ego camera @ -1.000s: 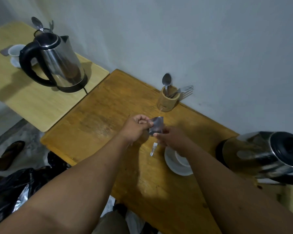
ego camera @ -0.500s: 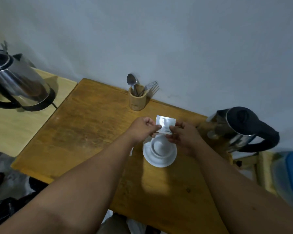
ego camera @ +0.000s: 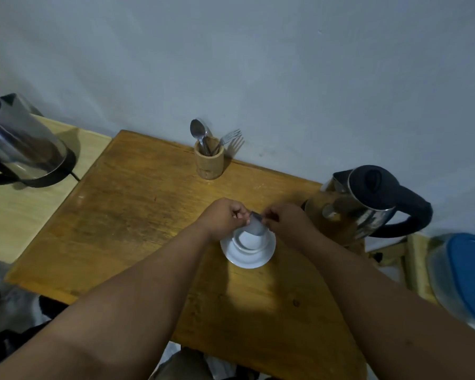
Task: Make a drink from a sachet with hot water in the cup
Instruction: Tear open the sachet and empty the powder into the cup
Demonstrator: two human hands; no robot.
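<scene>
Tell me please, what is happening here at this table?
A person is preparing a drink. Both hands, the left hand and the right hand, pinch a small sachet by its top edge and hold it just above a white cup that stands on a saucer. Whether the sachet is already torn open cannot be seen. A steel kettle stands on the wooden table to the right of the cup, and a wooden holder with a spoon and a fork stands by the wall.

Home tea corner — kettle [ego camera: 368,204], cutlery holder [ego camera: 209,160] on wooden table [ego camera: 126,215]
</scene>
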